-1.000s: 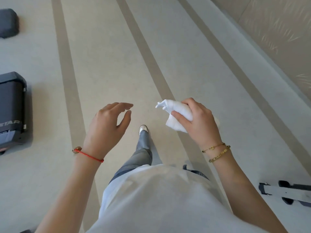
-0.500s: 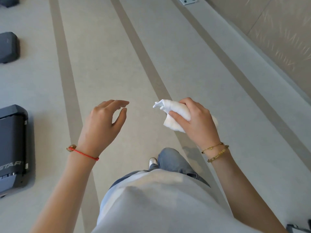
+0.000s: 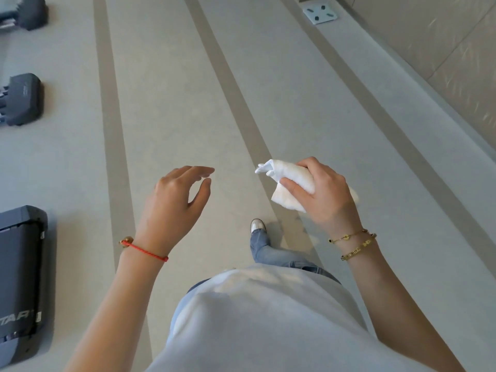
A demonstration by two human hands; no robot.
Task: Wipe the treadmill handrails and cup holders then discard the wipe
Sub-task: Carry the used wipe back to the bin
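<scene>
My right hand point(image 3: 324, 194) grips a crumpled white wipe point(image 3: 288, 183), held in front of my body above the floor. My left hand point(image 3: 174, 202) hovers at the same height to its left, fingers loosely curved and holding nothing. The dark rear end of a treadmill point(image 3: 21, 277) lies at the left edge of the view. Its handrails and cup holders are out of view.
Two more dark machine bases point(image 3: 22, 99) point(image 3: 29, 12) stand along the left edge farther ahead. The pale floor with darker stripes point(image 3: 236, 103) stretches ahead. A wall point(image 3: 442, 49) runs along the right, with a white plate point(image 3: 319, 13) on the floor beside it. My shoe point(image 3: 257, 225) is in mid-step.
I have walked forward along the floor: the treadmill ends have slid down the left edge and the white floor plate has come into view. Both hands keep their poses, and the wipe stays in my right hand.
</scene>
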